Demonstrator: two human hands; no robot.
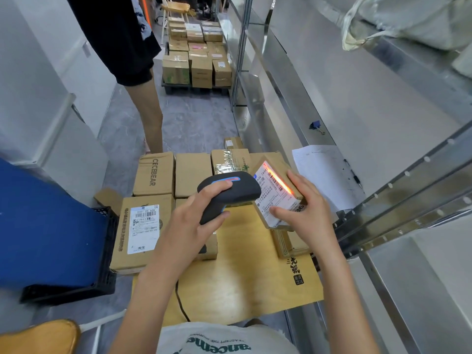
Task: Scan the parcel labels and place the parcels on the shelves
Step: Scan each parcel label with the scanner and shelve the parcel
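Note:
My left hand (190,223) grips a black handheld barcode scanner (227,192) and points it to the right. Its orange-red beam falls across the white label of a small cardboard parcel (274,198), which my right hand (304,208) holds tilted up above the pile. Below both hands lie several brown parcels (158,177), one of them with a white shipping label (144,228) facing up, and a large flat box (242,272). Grey metal shelves (370,106) run along the right side.
A person (132,54) in dark clothes stands at the far left of the aisle. A second stack of boxes (196,57) sits on a cart farther back. A blue bin in a black crate (51,231) is at my left. A paper sheet (321,172) and binder clip (316,125) lie on the shelf.

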